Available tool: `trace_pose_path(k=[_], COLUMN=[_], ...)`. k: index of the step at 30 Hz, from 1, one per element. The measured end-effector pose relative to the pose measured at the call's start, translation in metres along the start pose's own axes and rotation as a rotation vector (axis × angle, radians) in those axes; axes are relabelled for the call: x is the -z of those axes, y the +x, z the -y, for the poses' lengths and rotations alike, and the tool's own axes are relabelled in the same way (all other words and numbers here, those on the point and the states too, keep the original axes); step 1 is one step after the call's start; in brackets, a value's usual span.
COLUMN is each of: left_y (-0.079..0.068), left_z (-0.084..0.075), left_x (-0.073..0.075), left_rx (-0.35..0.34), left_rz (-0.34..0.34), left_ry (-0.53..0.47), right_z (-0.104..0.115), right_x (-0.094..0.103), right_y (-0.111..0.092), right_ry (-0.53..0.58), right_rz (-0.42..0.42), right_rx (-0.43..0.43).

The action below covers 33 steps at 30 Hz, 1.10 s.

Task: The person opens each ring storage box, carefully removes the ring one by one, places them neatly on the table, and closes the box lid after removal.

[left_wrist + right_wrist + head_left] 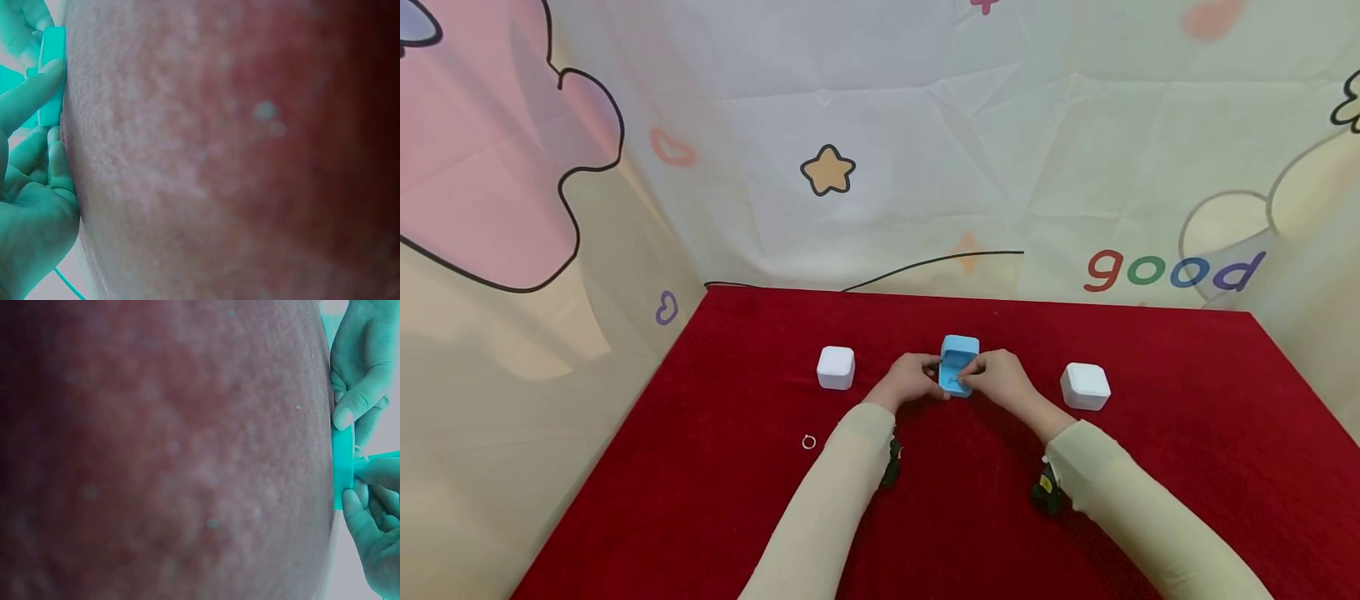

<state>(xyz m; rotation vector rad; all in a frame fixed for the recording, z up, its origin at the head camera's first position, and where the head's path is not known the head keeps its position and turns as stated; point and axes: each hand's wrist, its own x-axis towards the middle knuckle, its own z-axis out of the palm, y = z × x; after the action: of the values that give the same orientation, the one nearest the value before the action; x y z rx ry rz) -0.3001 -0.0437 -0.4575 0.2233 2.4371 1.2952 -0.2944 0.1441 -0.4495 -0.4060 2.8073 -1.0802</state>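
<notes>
A light-blue ring box (960, 346) stands with its lid raised in the head view. My left hand (910, 379) grips it from the left side, the thumb along its front wall (54, 100) in the left wrist view. At the right, my right hand (1002, 380) has thumb and index finger pinched together inside the box, at the slim ring (952, 381) over its insert. In the right wrist view, a bit of the ring (359, 450) shows by the right fingertips; the rest is hidden.
One white box (836, 367) sits left of my hands, and another white box (1086, 386) sits to the right, near my right forearm. A silver ring (808, 442) lies on the red cloth (700, 500) beside my left sleeve. A printed curtain (880, 225) hangs behind.
</notes>
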Motion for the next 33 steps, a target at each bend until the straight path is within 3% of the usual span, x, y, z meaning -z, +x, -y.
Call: trace_pose_path(k=[16,33], left_y=[0.0066,0.0], left_z=[0.0046,-0.0022], left_x=[0.0007,-0.0012], left_rx=[0.015,0.022], left_rz=[-0.002,-0.02], left_ry=[-0.001,0.001], right_z=[-0.0001,-0.0039], right_x=[-0.0018,-0.0009], right_y=[-0.001,-0.0035], right_ry=[0.024,0.063], right_rz=[-0.01,-0.04], right_rx=[-0.016,-0.027])
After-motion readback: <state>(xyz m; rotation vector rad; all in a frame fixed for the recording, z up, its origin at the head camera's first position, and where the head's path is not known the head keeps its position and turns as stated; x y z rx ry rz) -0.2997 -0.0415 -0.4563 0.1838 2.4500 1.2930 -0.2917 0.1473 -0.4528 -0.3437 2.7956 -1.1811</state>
